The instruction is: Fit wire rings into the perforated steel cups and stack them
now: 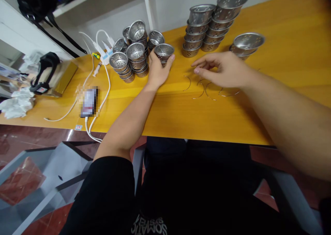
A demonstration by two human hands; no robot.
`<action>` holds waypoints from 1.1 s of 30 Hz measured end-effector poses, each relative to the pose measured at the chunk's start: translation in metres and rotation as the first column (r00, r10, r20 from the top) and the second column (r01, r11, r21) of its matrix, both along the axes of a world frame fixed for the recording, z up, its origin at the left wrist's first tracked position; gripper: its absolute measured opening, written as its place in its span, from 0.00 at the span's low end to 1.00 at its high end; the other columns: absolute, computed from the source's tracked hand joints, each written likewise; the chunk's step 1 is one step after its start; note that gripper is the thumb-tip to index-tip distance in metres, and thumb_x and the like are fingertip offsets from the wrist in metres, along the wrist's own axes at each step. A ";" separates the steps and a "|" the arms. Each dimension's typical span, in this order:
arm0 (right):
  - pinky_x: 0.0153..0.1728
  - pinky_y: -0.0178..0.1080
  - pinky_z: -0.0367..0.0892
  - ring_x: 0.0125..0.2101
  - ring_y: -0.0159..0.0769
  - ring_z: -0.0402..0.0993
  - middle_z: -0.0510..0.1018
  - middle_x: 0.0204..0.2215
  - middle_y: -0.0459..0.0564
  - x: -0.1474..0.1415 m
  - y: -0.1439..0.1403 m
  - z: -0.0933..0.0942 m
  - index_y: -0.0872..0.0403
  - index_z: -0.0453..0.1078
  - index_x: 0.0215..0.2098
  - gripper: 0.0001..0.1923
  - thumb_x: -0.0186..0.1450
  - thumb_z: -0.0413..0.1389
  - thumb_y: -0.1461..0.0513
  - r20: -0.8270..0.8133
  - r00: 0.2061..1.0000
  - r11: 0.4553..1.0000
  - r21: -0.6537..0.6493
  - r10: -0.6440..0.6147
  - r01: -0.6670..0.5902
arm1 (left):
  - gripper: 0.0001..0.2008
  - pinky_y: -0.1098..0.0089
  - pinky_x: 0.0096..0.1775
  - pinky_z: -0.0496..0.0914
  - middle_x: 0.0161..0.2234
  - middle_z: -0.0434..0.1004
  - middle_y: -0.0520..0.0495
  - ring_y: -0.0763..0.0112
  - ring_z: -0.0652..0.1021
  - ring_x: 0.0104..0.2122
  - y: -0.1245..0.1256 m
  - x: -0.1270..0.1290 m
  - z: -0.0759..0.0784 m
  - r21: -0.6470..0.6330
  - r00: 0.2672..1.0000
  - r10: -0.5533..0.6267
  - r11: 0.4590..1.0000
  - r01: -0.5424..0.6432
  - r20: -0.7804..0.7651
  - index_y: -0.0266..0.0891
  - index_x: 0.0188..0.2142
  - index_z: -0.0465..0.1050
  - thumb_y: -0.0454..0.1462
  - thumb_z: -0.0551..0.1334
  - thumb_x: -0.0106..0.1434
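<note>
My left hand [157, 70] grips a small perforated metal cup [163, 52] standing on the yellow table [284, 90], beside a cluster of similar cups [131, 57]. Just above several thin curved wire handles [207, 89] lying on the table, my right hand [222, 69] hovers with its fingers loosely apart and nothing visible in it. Behind the right hand stand two tall stacks of perforated metal cups [207, 30], and a short stack [247, 44] sits to the right.
A phone [88, 102] with white cables [103, 90] lies at the left. Further left sit a gold box with a black device [50, 76] and crumpled white paper [17, 104]. A white shelf [103, 0] stands behind the table.
</note>
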State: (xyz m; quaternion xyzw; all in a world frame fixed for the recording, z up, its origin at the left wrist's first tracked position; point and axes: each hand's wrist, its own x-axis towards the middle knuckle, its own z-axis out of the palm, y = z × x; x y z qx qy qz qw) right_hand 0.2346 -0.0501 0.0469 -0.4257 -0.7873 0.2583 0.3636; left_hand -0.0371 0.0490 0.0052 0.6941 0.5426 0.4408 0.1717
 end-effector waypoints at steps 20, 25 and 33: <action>0.47 0.62 0.83 0.40 0.50 0.83 0.87 0.42 0.53 0.003 0.004 -0.005 0.42 0.82 0.52 0.22 0.72 0.64 0.39 0.009 0.998 0.998 -0.029 0.056 -0.056 | 0.36 0.51 0.84 0.52 0.76 0.64 0.46 0.57 0.63 0.78 0.004 -0.011 0.002 0.008 0.996 -0.040 0.999 0.041 -0.079 0.57 0.70 0.55 0.44 0.67 0.67; 0.47 0.64 0.83 0.40 0.51 0.83 0.86 0.41 0.54 0.003 0.006 -0.007 0.42 0.82 0.51 0.23 0.70 0.66 0.38 -0.017 0.998 0.996 -0.061 0.061 -0.062 | 0.38 0.54 0.86 0.45 0.82 0.48 0.44 0.60 0.49 0.84 -0.009 -0.005 0.010 0.041 0.992 0.012 0.999 -0.007 -0.127 0.52 0.72 0.52 0.43 0.68 0.68; 0.48 0.63 0.83 0.40 0.51 0.83 0.86 0.40 0.50 0.001 0.000 0.000 0.38 0.82 0.50 0.17 0.70 0.66 0.41 -0.014 1.000 1.000 -0.012 0.024 -0.024 | 0.48 0.49 0.87 0.32 0.84 0.46 0.57 0.67 0.27 0.85 -0.045 0.015 0.032 0.145 0.987 -0.048 0.987 0.070 -0.152 0.60 0.77 0.45 0.45 0.70 0.66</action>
